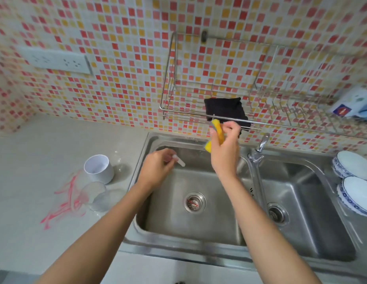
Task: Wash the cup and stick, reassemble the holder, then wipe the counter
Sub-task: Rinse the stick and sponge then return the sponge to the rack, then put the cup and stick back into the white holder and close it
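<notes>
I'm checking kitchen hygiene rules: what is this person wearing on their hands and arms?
The left hand and right hand are bare, no gloves. Both forearms are uncovered down to the frame's edge: no sleeves in view, no watch or bracelet at the wrists.

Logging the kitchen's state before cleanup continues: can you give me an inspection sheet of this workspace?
Surface: grey counter with red marks, beside the double sink.
Job's things: white cup standing and clear cup on its side, both on the counter; stick over the left basin.
Clutter: two bowls right of the sink; packet on the wire rack.
Grippers: left hand pinches the stick; right hand grips a yellow sponge by the black cloth.
Cables: nothing seen.
Surroundings: mosaic tile wall, wall socket, faucet.
</notes>
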A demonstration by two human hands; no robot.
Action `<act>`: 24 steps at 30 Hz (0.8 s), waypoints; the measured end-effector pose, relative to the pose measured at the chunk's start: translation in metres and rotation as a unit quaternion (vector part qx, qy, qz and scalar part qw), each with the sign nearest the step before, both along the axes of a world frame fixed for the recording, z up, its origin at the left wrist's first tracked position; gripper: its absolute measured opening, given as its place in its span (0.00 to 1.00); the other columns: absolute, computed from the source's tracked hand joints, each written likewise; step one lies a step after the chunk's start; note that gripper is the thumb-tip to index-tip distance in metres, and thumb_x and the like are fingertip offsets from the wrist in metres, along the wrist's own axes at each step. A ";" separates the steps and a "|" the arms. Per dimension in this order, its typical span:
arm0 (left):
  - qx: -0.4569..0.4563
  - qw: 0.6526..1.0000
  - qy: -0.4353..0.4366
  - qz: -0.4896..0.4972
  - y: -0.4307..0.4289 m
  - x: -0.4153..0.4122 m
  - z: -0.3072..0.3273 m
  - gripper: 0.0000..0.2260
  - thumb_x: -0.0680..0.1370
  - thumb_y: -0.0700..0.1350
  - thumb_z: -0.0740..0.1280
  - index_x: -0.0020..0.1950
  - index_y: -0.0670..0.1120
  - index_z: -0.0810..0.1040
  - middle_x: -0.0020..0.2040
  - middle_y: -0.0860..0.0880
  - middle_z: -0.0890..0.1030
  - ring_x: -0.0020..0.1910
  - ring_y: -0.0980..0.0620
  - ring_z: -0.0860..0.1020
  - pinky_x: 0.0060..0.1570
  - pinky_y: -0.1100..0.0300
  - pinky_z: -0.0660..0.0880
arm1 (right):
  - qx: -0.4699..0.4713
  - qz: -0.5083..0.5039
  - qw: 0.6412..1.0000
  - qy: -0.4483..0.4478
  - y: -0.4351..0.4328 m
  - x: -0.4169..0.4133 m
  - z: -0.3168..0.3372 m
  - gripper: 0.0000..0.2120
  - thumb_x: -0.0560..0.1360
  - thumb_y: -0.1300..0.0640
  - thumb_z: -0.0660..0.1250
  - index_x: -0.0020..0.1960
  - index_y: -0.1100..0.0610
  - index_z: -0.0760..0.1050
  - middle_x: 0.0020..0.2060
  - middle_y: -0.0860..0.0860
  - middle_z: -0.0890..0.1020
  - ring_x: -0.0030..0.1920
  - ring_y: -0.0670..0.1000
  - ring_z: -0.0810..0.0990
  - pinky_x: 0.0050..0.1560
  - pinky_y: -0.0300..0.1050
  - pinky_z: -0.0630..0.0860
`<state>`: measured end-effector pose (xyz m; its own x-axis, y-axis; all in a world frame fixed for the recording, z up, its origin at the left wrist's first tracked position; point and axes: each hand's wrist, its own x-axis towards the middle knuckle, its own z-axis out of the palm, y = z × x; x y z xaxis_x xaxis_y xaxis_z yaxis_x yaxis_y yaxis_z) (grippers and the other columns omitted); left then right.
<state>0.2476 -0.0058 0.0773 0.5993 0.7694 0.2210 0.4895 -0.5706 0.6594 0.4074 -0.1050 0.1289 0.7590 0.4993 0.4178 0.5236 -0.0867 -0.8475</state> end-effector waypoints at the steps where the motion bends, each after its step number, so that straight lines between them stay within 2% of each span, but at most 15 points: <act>1: 0.005 1.000 -0.006 0.000 0.008 -0.004 0.008 0.09 0.78 0.50 0.69 0.54 0.47 0.82 0.45 0.50 0.85 0.42 0.55 0.82 0.43 0.64 0.74 | 0.026 -0.011 0.999 -0.028 0.014 -0.002 0.018 0.12 0.78 0.52 0.64 0.57 0.55 0.66 0.44 0.41 0.76 0.40 0.45 0.76 0.38 0.40 0.72; 2: 0.008 1.000 -0.012 0.003 0.015 -0.009 0.016 0.09 0.78 0.50 0.69 0.54 0.47 0.82 0.45 0.51 0.85 0.41 0.56 0.81 0.43 0.64 0.75 | 0.043 -0.012 0.998 -0.050 0.029 -0.002 0.034 0.11 0.78 0.52 0.64 0.55 0.56 0.66 0.42 0.42 0.75 0.40 0.45 0.76 0.37 0.37 0.71; 4: 0.007 1.000 -0.024 0.011 0.029 -0.019 0.031 0.10 0.78 0.51 0.68 0.55 0.47 0.82 0.45 0.51 0.84 0.40 0.57 0.80 0.44 0.64 0.74 | 0.044 0.002 0.996 -0.072 0.060 0.001 0.057 0.12 0.78 0.52 0.66 0.53 0.58 0.68 0.47 0.47 0.75 0.43 0.45 0.73 0.40 0.27 0.68; 6: 0.012 0.999 -0.035 0.014 0.041 -0.030 0.041 0.11 0.78 0.51 0.68 0.56 0.47 0.82 0.46 0.52 0.84 0.41 0.57 0.80 0.45 0.63 0.75 | -0.007 0.007 0.995 -0.097 0.091 0.008 0.070 0.11 0.77 0.52 0.67 0.53 0.57 0.69 0.52 0.50 0.74 0.46 0.45 0.71 0.40 0.24 0.65; 8: 0.009 0.999 -0.036 0.016 0.052 -0.042 0.046 0.10 0.78 0.51 0.68 0.55 0.47 0.81 0.46 0.53 0.83 0.42 0.57 0.79 0.44 0.65 0.74 | -0.103 0.009 0.989 -0.103 0.120 0.017 0.070 0.10 0.77 0.53 0.66 0.54 0.56 0.69 0.58 0.53 0.71 0.49 0.47 0.74 0.43 0.27 0.65; 9: 0.008 0.999 -0.037 0.017 0.057 -0.048 0.047 0.10 0.78 0.51 0.68 0.55 0.48 0.81 0.45 0.53 0.83 0.42 0.58 0.79 0.42 0.68 0.72 | -0.160 0.009 0.983 -0.090 0.133 0.020 0.068 0.10 0.77 0.54 0.66 0.55 0.57 0.69 0.62 0.55 0.69 0.51 0.50 0.76 0.47 0.32 0.69; 11: 0.010 0.999 -0.037 0.024 0.068 -0.059 0.045 0.09 0.78 0.51 0.68 0.54 0.49 0.81 0.43 0.55 0.81 0.40 0.60 0.78 0.38 0.73 0.68 | -0.266 -0.002 0.962 -0.060 0.156 0.023 0.063 0.19 0.78 0.55 0.66 0.65 0.60 0.66 0.71 0.61 0.60 0.58 0.58 0.77 0.57 0.46 0.75; 13: 0.005 0.999 -0.036 0.029 0.078 -0.069 0.041 0.09 0.77 0.51 0.68 0.54 0.49 0.81 0.42 0.57 0.80 0.39 0.62 0.77 0.38 0.74 0.68 | -0.327 -0.012 0.945 -0.028 0.172 0.026 0.059 0.29 0.78 0.57 0.66 0.74 0.61 0.57 0.74 0.64 0.54 0.63 0.62 0.74 0.62 0.51 0.74; 15: -0.004 0.999 -0.035 0.029 0.089 -0.080 0.036 0.09 0.78 0.52 0.68 0.53 0.49 0.81 0.42 0.55 0.82 0.39 0.62 0.77 0.39 0.71 0.72 | -0.360 -0.011 0.932 -0.031 0.184 0.031 0.053 0.30 0.78 0.57 0.66 0.74 0.61 0.57 0.74 0.65 0.57 0.67 0.63 0.69 0.64 0.52 0.72; 17: -0.004 0.999 -0.031 0.032 0.099 -0.091 0.031 0.09 0.78 0.52 0.68 0.52 0.50 0.82 0.43 0.54 0.83 0.39 0.62 0.78 0.40 0.67 0.75 | -0.386 -0.009 0.921 -0.055 0.193 0.038 0.045 0.21 0.77 0.56 0.67 0.66 0.61 0.67 0.72 0.64 0.63 0.70 0.63 0.66 0.65 0.54 0.70; 18: -0.003 0.999 -0.029 0.036 0.103 -0.097 0.030 0.08 0.78 0.52 0.68 0.52 0.49 0.82 0.43 0.55 0.83 0.39 0.62 0.77 0.39 0.69 0.73 | -0.390 -0.013 0.919 -0.059 0.194 0.040 0.043 0.17 0.76 0.53 0.67 0.61 0.60 0.71 0.70 0.63 0.67 0.69 0.63 0.66 0.64 0.55 0.71; 20: -0.002 0.998 -0.029 0.047 0.113 -0.109 0.028 0.08 0.78 0.51 0.68 0.51 0.49 0.82 0.41 0.55 0.82 0.39 0.63 0.77 0.36 0.75 0.67 | -0.381 -0.018 0.923 -0.059 0.193 0.041 0.041 0.18 0.76 0.46 0.66 0.56 0.60 0.75 0.61 0.62 0.75 0.63 0.62 0.72 0.60 0.56 0.75; 22: -0.005 0.998 -0.027 0.063 0.125 -0.124 0.026 0.07 0.77 0.50 0.69 0.50 0.48 0.82 0.41 0.54 0.83 0.40 0.59 0.79 0.36 0.74 0.66 | -0.345 -0.040 0.933 -0.095 0.183 0.026 0.047 0.15 0.76 0.43 0.62 0.45 0.56 0.76 0.47 0.57 0.77 0.51 0.57 0.77 0.51 0.53 0.79; 23: -0.005 0.997 -0.026 0.074 0.132 -0.133 0.024 0.06 0.77 0.50 0.69 0.50 0.49 0.82 0.41 0.53 0.84 0.40 0.58 0.80 0.36 0.72 0.67 | -0.316 -0.055 0.939 -0.125 0.177 0.014 0.048 0.14 0.77 0.45 0.61 0.43 0.54 0.76 0.47 0.54 0.77 0.50 0.56 0.78 0.48 0.50 0.78; 24: -0.006 0.996 -0.023 0.086 0.139 -0.142 0.020 0.06 0.77 0.50 0.70 0.49 0.49 0.83 0.40 0.52 0.84 0.41 0.56 0.81 0.37 0.68 0.69 | -0.284 -0.070 0.944 -0.155 0.172 -0.001 0.046 0.13 0.78 0.47 0.61 0.44 0.53 0.77 0.51 0.52 0.77 0.52 0.54 0.77 0.48 0.48 0.76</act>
